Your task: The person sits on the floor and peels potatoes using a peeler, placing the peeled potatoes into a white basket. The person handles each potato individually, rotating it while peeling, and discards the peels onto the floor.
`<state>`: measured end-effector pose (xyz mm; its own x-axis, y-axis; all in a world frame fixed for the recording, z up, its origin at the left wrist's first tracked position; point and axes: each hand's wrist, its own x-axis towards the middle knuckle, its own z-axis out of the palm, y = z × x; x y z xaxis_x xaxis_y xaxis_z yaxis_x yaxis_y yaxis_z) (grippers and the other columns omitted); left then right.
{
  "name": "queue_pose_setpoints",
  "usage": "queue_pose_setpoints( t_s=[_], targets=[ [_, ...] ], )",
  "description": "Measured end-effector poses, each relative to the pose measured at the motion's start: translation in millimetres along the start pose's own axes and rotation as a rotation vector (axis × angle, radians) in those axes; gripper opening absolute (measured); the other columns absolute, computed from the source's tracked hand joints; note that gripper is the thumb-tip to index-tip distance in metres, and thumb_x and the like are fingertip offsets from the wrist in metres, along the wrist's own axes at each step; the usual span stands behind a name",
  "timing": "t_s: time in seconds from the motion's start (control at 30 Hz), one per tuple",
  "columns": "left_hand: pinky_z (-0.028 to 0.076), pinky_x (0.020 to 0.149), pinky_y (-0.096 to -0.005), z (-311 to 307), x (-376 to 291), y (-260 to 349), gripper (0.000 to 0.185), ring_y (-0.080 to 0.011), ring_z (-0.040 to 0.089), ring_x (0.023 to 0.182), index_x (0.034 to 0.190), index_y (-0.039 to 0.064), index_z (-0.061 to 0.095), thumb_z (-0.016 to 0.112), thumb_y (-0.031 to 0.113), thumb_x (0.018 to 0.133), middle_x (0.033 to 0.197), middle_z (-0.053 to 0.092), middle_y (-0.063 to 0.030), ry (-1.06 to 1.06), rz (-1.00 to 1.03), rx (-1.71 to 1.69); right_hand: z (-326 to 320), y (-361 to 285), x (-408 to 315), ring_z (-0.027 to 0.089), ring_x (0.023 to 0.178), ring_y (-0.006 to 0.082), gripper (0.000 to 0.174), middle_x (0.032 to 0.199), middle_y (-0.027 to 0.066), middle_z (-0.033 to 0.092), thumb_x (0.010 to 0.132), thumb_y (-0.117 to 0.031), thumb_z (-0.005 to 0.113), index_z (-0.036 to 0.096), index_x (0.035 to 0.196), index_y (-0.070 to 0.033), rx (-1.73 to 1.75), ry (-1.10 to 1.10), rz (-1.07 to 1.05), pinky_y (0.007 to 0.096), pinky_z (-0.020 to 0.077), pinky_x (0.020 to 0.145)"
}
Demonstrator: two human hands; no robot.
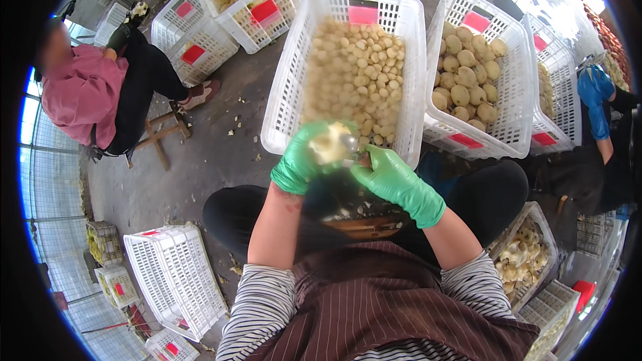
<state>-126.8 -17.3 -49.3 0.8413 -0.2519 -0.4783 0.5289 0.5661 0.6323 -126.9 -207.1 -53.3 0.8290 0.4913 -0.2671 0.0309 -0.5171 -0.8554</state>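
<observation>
My left hand point(296, 158), in a green glove, grips a pale piece of fruit point(326, 145) with an uneven, cut-looking surface. My right hand point(393, 175), also gloved in green, is closed around a small hand tool point(367, 161) beside the fruit. A shiny metal part shows against the fruit, but blur hides the tool's exact shape. Just beyond both hands stands a white perforated plastic crate point(288, 80) holding many small round pale pieces point(373, 70). A blurred patch covers the left part of that pile.
To the right, a white crate point(516, 85) holds whole brownish-yellow fruits point(464, 77). Hollowed fruit pieces point(521, 255) fill a crate at lower right. White crates point(170, 271) stand at lower left. A person in pink point(88, 93) sits at left; a co-worker's blue-gloved hand point(594, 85) appears at right.
</observation>
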Motion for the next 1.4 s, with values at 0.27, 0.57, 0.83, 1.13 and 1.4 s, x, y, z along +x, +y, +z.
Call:
queue_pose_setpoints(
  t_s=[0.27, 0.57, 0.83, 1.13, 1.4],
  targets=[
    [0.055, 0.071, -0.0256, 24, -25, -2, 0.053, -0.0145, 0.063, 0.09, 0.128, 0.005, 0.057, 0.071, 0.009, 0.077, 0.107, 0.064, -0.0084, 0.18, 0.208, 0.372, -17, 0, -6, 0.047, 0.044, 0.0112, 0.018, 0.059, -0.0002, 0.052, 0.088, -0.02, 0.057, 0.058, 0.08, -0.004, 0.572, -0.51, 0.296, 0.0274, 0.039, 0.041],
    [0.057, 0.071, -0.0295, 17, -10, -42, 0.082, -0.0182, 0.062, 0.093, 0.136, 0.007, 0.047, 0.081, 0.039, 0.069, 0.116, 0.059, -0.009, 0.034, 0.339, 0.123, 23, 13, -6, 0.032, 0.038, 0.0048, 0.014, 0.053, -0.0064, 0.035, 0.098, -0.015, 0.049, 0.052, 0.086, -0.007, 1.861, -1.005, 0.181, 0.0222, 0.0246, 0.032],
    [0.047, 0.048, -0.0229, -27, 11, -32, 0.074, -0.0213, 0.058, 0.072, 0.132, 0.005, 0.049, 0.062, 0.058, 0.082, 0.112, 0.06, -0.0163, -0.053, 0.127, -0.328, -22, 27, 4, 0.056, 0.054, 0.0181, 0.022, 0.065, 0.0043, 0.058, 0.088, -0.021, 0.065, 0.06, 0.096, -0.001, 0.222, 0.284, 0.174, 0.0318, 0.049, 0.053],
    [0.051, 0.045, -0.0248, -20, 7, -17, 0.075, -0.0245, 0.065, 0.071, 0.129, -0.001, 0.052, 0.058, 0.058, 0.083, 0.11, 0.063, -0.0184, -0.099, 0.053, -0.161, 17, 27, -2, 0.066, 0.067, 0.0334, 0.018, 0.072, 0.013, 0.066, 0.083, -0.018, 0.067, 0.057, 0.09, -0.004, -0.333, 0.339, -0.288, 0.0414, 0.0518, 0.059],
    [0.055, 0.068, -0.0251, 17, -16, -7, 0.058, -0.0147, 0.064, 0.094, 0.135, 0.005, 0.049, 0.069, 0.027, 0.085, 0.109, 0.064, -0.0074, 0.07, 0.367, 0.319, 1, 0, -2, 0.066, 0.072, 0.0295, 0.029, 0.078, 0.019, 0.065, 0.084, -0.025, 0.063, 0.061, 0.095, 0.002, 0.178, -0.01, 0.081, 0.0377, 0.0508, 0.067]
  ],
)
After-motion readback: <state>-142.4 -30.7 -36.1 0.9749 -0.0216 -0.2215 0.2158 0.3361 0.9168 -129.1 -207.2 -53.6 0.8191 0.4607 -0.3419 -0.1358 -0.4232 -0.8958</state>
